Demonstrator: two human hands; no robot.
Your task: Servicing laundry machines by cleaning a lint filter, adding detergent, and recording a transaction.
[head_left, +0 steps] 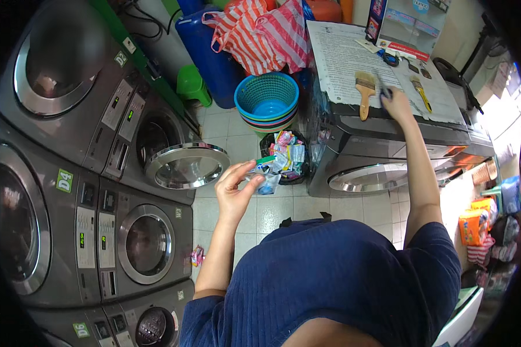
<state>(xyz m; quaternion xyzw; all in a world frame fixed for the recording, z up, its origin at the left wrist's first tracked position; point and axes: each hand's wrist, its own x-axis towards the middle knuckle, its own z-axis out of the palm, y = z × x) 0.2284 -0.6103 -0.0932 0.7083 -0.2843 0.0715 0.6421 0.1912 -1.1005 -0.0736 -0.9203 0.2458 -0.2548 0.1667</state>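
My left hand (233, 191) is raised in front of me, thumb and fingers pinching a small plastic sachet (266, 181) with a green edge and white and blue parts. Below it stands a black-lined bin (298, 174) full of colourful torn wrappers. My right hand (396, 104) reaches over the paper-covered machine top (344, 55), closed on dark-handled scissors (386, 92) whose blades look blurred. A wide wooden paintbrush (364, 95) lies just left of that hand, and a narrower yellow-handled brush (421, 94) lies to its right.
Stacked grey washers and dryers line the left; one round door (188, 166) hangs open. Nested plastic baskets (266, 98) stand beyond the bin, near a blue drum (208, 58) and striped bags (255, 34). A green stool (193, 85) stands behind. A pink wrapper (197, 255) lies on the floor.
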